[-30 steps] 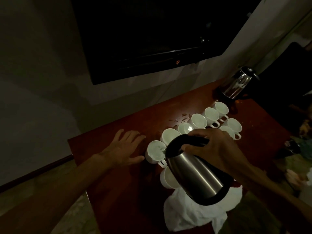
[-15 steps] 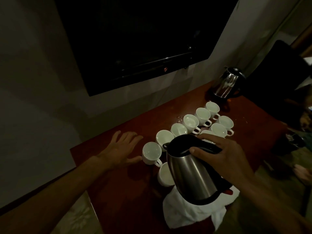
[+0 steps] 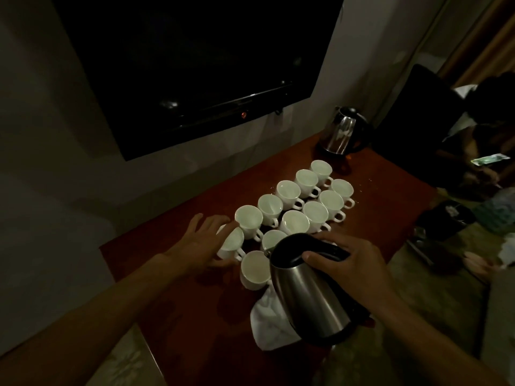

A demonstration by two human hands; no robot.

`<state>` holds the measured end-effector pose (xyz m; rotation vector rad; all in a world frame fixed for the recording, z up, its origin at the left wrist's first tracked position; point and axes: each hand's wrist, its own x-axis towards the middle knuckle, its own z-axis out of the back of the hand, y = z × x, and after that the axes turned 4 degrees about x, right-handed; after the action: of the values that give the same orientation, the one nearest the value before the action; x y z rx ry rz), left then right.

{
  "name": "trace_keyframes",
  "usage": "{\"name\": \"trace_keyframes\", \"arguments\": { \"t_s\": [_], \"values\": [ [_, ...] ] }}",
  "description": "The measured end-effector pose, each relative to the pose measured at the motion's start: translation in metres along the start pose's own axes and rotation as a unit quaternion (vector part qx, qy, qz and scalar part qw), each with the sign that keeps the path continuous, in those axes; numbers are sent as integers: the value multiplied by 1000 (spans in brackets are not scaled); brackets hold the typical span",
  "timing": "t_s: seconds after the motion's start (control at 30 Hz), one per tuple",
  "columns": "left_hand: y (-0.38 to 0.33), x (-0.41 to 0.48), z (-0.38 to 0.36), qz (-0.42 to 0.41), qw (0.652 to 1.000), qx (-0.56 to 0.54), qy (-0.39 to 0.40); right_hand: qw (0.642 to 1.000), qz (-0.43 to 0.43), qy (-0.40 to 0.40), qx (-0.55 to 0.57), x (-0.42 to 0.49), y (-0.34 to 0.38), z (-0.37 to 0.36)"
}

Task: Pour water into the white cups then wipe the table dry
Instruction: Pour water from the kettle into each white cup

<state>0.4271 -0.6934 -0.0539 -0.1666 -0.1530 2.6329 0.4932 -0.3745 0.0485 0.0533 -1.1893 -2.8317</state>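
White cups stand in two close rows down the middle of the red-brown table, handles toward the near right; most look filled, though light is too dim to read levels. Nearest cup of the far row is tipped over on its side, mouth facing the camera. Left hand rests on it, fingers spread over the top, thumb underneath near the handle. Right hand is wrapped round the black handle of the steel kettle, fingers curled tight, spout aimed at the front cup; no stream visible. Judgement: right the tipped cup first and seat it level before any pour, since the rows are packed and one knock spreads. Keep the spout low over the rim, tilt slowly, stop short of the brim. White cloth lies under the kettle at the near edge, ready for wiping. Second kettle sits at the far end.
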Motion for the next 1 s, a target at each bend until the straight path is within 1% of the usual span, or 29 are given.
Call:
{"name": "trace_keyframes", "arguments": {
  "t_s": [0.1,0.4,0.57,0.87,1.0],
  "values": [
    [-14,1,-1,-6,1000,-7,17,1000,6,-3,-16,-3,-5,-5],
    [-28,-4,-9,-12,999,-19,33,993,45,47,-96,19,9,-13],
    [-23,-2,-21,0,999,-8,44,986,45,98,-131,32,13,-18],
    [-25,3,-32,-11,999,-2,46,974,48,146,-164,51,20,-21],
    [-23,5,-36,-7,998,-7,63,972,56,144,-175,55,20,-24]
  ]
}}
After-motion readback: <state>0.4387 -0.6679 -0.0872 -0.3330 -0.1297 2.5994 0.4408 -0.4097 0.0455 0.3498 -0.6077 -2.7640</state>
